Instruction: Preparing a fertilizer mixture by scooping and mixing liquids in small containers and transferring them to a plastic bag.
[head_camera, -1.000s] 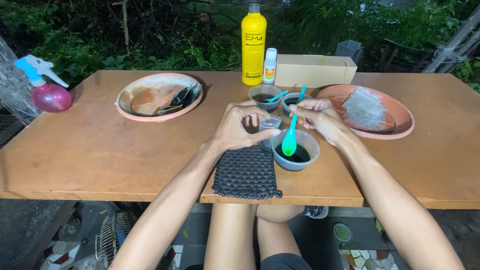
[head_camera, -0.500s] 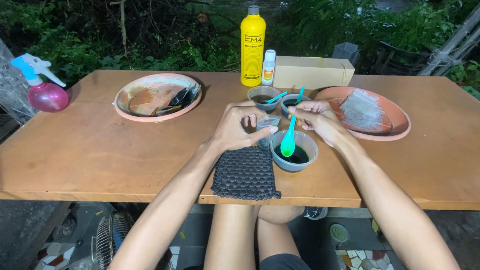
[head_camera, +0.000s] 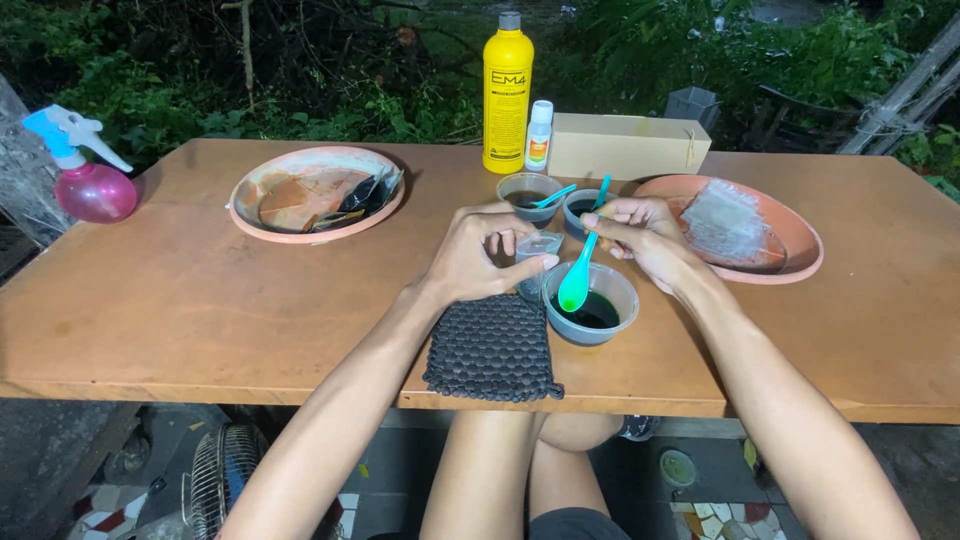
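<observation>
Hands meet over the middle of the wooden desk (head_camera: 200, 300). The left hand (head_camera: 478, 255) has its grip wrapped around a small clear cup (head_camera: 538, 250), fingers closed on its rim. The right hand (head_camera: 640, 232) pinches the handle of a green spoon (head_camera: 577, 280), whose bowl hangs over a grey bowl (head_camera: 592, 302) of dark liquid; whether the spoon touches the liquid is hard to tell. A dark woven mat (head_camera: 492, 348) lies just beside the bowl at the desk's near edge. Two more small bowls (head_camera: 530, 192) with blue spoons sit behind the hands, near a yellow bottle (head_camera: 508, 95) and a cardboard box (head_camera: 628, 146). Clay plates (head_camera: 315, 193) flank both sides, and a pink spray bottle (head_camera: 90, 180) stands far left.
</observation>
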